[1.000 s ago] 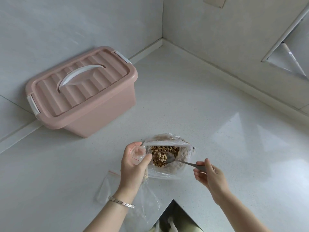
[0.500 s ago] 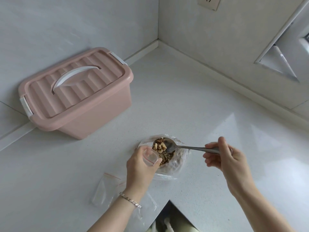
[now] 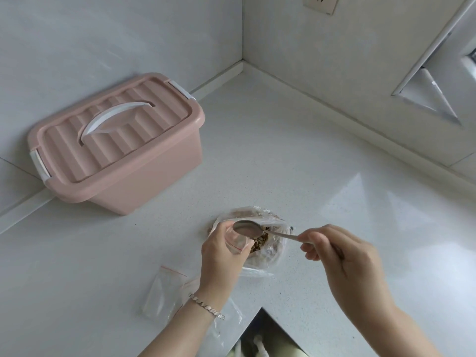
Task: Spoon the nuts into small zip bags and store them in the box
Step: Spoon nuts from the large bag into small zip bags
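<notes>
My left hand (image 3: 221, 256) grips a small clear zip bag (image 3: 235, 239) with a red strip, its mouth held open. My right hand (image 3: 337, 253) pinches the handle of a metal spoon (image 3: 248, 228); the spoon's bowl is turned over at the small bag's mouth. Just behind sits a large clear plastic bag (image 3: 270, 253) holding brown nuts (image 3: 258, 244). The pink lidded box (image 3: 116, 143) with a white handle stands shut at the back left, against the wall.
Several empty small zip bags (image 3: 162, 292) lie on the white counter (image 3: 283, 155) under my left forearm. The counter's front edge has a notch (image 3: 260, 333) at the bottom centre. Walls close the corner behind, with a socket (image 3: 320, 3) high up.
The spoon rose out of the big bag with nuts, moved left and tipped over at the small bag's mouth. My right hand lifted and turned with it.
</notes>
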